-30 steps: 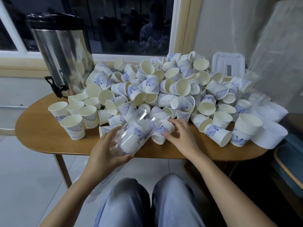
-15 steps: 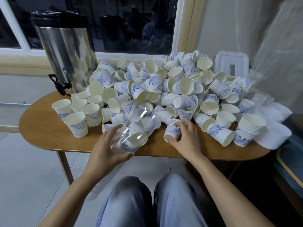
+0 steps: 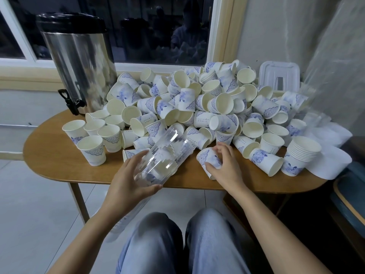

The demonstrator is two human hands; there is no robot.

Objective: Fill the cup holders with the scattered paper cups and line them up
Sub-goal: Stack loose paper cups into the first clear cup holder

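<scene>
Knees in jeans [image 3: 158, 244] btm centre. L hand [image 3: 126, 182] wraps near end of clear plastic cup holder [image 3: 167, 155], which is tilted with its far end toward the pile and has cups inside. R hand [image 3: 227, 169] just right of it, fingers curled on one blue-print paper cup [image 3: 207, 158] lying sideways near the wooden table [image 3: 49, 155] front edge. Behind: heap of loose paper cups [image 3: 197, 107] mid-frame, nested stack [image 3: 302, 153] right, upright cups [image 3: 92, 149] left. Steel urn [image 3: 79, 62] upper left.

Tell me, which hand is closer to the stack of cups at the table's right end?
Right. The right hand, gripping one paper cup, sits left of the stack; the left hand holds the clear holder farther left.
</scene>
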